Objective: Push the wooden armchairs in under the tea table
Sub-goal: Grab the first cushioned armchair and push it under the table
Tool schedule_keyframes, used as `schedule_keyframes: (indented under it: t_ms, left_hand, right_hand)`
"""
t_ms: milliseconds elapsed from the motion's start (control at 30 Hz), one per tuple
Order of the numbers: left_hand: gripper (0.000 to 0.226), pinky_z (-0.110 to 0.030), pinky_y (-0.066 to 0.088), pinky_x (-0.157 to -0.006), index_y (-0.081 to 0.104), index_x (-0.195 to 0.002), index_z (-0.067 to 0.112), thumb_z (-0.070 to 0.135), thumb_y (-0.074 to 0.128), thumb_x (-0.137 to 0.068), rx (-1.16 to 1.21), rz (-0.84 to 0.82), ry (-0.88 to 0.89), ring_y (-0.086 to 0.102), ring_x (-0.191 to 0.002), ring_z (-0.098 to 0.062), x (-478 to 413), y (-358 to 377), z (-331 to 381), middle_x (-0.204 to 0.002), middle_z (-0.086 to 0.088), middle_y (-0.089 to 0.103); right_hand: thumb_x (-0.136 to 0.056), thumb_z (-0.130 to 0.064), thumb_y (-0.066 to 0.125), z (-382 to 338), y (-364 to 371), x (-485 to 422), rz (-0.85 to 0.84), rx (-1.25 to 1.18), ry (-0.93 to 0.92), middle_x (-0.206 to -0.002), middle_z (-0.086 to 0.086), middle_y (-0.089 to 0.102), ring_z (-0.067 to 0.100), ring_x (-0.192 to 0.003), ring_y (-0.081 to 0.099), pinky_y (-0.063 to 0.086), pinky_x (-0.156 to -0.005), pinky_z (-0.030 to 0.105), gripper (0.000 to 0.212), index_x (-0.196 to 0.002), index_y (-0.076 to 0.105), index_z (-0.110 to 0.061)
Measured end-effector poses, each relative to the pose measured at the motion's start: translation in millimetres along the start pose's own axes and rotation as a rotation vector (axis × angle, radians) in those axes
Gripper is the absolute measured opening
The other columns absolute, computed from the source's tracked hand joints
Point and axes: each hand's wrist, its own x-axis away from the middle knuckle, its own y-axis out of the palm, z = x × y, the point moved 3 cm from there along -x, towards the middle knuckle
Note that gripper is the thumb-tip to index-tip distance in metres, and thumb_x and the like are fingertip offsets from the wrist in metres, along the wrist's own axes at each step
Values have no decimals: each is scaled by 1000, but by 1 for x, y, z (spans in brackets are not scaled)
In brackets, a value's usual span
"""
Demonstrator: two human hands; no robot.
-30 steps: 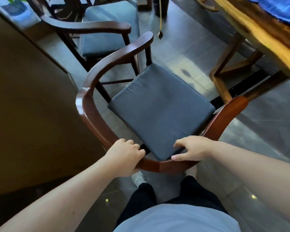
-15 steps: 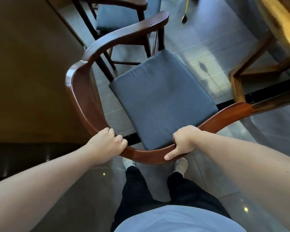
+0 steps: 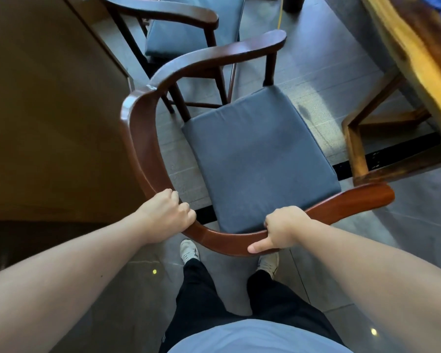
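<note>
Hands both on the chair [image 3: 143, 149] rail. L hand [image 3: 167, 216] clenched round the curved back rail, fingers wrapped over the top, at the rail's bend. R hand [image 3: 284, 229] grips the same rail further along, fingers curled over the inner edge, thumb stretched flat along the outer face. Between the two hands sits the rear edge of the cushion [image 3: 257, 159], grey-blue, lying flat on the seat. Beyond the R hand the rail runs out into the armrest [image 3: 354, 200], its tip near the bench leg [image 3: 354, 151]. Bench [image 3: 428, 67] itself is further out, up & to the right of the R hand; chair is not under it, seat well short of the top's edge. Beyond the L hand the rail rises & sweeps round to the far armrest [image 3: 229, 52]. Past that stands a 2nd chair [image 3: 163, 8], same wood, same cushion, just beside the first. Brown wall [image 3: 49, 110] runs close outside the L hand. Below the hands: shoes [image 3: 189, 250], dark trousers [image 3: 206, 301], on grey tile floor [image 3: 329, 70].
</note>
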Motion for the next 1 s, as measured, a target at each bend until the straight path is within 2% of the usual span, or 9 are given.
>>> schedule_keyframes:
  t_ms: [100, 300, 400, 567, 700, 800, 867, 933, 1000]
  left_hand:
    - [6, -37, 47, -57, 54, -81, 9, 8, 48, -84, -35, 22, 29, 53, -55, -29, -24, -11, 6, -68, -10, 62]
    - [11, -36, 46, -57, 51, -81, 9, 10, 43, -88, -30, 16, 54, 53, -57, -29, -63, -37, 19, -69, -9, 61]
    - [12, -37, 46, -59, 51, -84, 8, 11, 41, -90, -19, -5, 52, 55, -60, -30, -77, -46, 26, -72, -9, 61]
    - [9, -40, 48, -65, 51, -97, 9, 16, 47, -93, -23, -47, 56, 57, -69, -31, -81, -52, 30, -84, -8, 62]
    - [25, -40, 48, -71, 45, -112, 10, 18, 52, -90, -22, -10, 63, 57, -79, -30, -76, -52, 25, -93, -9, 62]
    - [37, -42, 46, -78, 43, -118, 12, 20, 55, -84, -5, 81, 87, 56, -86, -31, -65, -52, 6, -96, -8, 62]
    - [37, -46, 43, -89, 46, -119, 13, 21, 52, -83, 16, 158, 101, 56, -94, -32, -55, -50, -19, -102, -8, 64]
    - [34, -50, 37, -101, 52, -117, 14, 22, 50, -84, 35, 245, 118, 56, -101, -33, -46, -45, -49, -107, -8, 65]
    - [32, -52, 32, -105, 55, -116, 14, 25, 54, -86, 48, 325, 139, 55, -108, -34, -42, -39, -76, -110, -9, 65]
  right_hand:
    - [-32, -108, 10, 22, 7, 12, 16, -20, 47, -66, -5, 55, 25, -72, 58, 47, -65, 36, 106, -72, 58, -22]
    - [-33, -107, 14, 65, 13, 35, 12, -43, 96, -70, -8, 58, 23, -74, 59, 43, -63, 34, 105, -74, 59, -23]
    - [-34, -107, 15, 81, 13, 44, -22, -59, 108, -70, -10, 54, 22, -73, 53, 40, -62, 34, 101, -75, 54, -24]
    - [-40, -106, 17, 86, 10, 52, -53, -74, 101, -67, -12, 50, 21, -72, 52, 41, -61, 34, 98, -79, 53, -24]
    - [-52, -101, 28, 80, 1, 57, -88, -125, 115, -83, -8, 61, 20, -79, 57, 49, -70, 36, 90, -89, 58, -25]
    - [-55, -98, 31, 59, -7, 62, -13, -225, 126, -107, -7, 64, 21, -97, 59, 49, -83, 39, 93, -111, 57, -29]
    - [-58, -96, 33, 33, -15, 58, 83, -311, 133, -122, -6, 60, 21, -111, 56, 46, -90, 40, 96, -124, 51, -30]
    - [-63, -92, 38, 1, -30, 49, 203, -413, 134, -128, -6, 57, 20, -116, 54, 45, -94, 40, 92, -129, 47, -29]
    - [-66, -88, 44, -28, -49, 36, 319, -508, 145, -129, -7, 55, 17, -115, 53, 45, -93, 37, 87, -130, 47, -29]
